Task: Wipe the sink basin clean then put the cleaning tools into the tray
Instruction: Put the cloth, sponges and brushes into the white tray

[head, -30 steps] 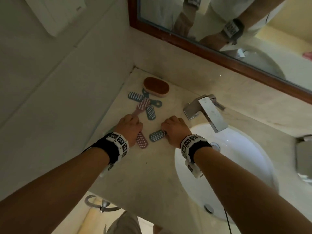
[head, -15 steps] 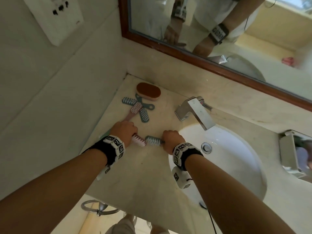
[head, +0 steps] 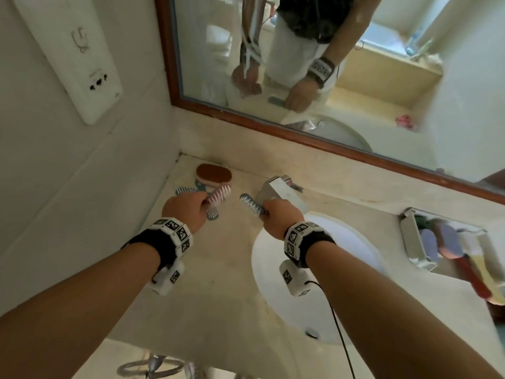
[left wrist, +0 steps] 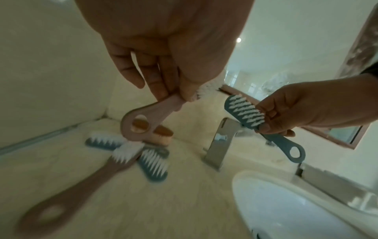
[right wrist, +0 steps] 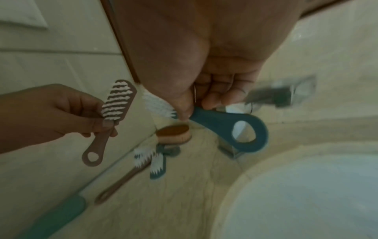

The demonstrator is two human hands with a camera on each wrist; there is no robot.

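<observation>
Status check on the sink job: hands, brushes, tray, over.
Left hand grips pink brush; right hand grips blue brush. Both lifted off the counter. Tray right of basin, already holding tools. More brushes lie by the wall.

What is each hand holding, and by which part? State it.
Left hand pinches a pink brush at the handle's neck below the bristles. Right hand grips a blue brush likewise.

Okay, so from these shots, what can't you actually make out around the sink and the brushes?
- Tray, head view: cut off by the right edge, its contents blurred into colours; no telling which tools they are.
- Pink brush in the left hand, left wrist view: the fingers cover most of its bristles.
- Teal handle, right wrist view: blurred, running out of frame; its head is unseen.
- Sink basin, head view: the right arm hides part, so its cleanliness is unclear.
</observation>
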